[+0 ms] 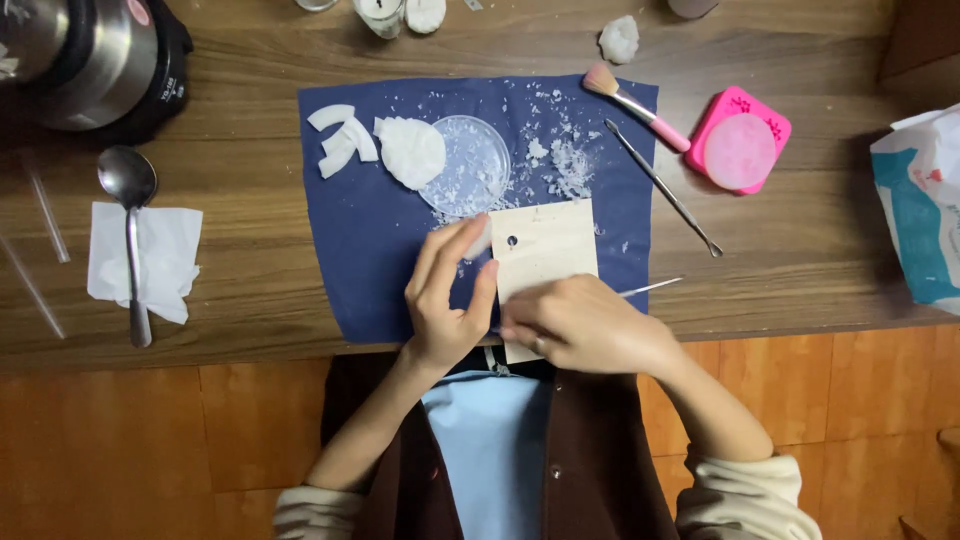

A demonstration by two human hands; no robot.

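Your left hand [447, 300] pinched a white wax piece [481, 238] over the card [545, 250], catching shavings; your right hand's [585, 325] fingers closed around a thin tool [650, 288].

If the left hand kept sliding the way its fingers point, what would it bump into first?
The left hand points up and a little right, already holding a small white piece. Going on, it would probably first meet the round clear glass dish dusted with white flakes on the dark blue cloth, though height is hard to judge.
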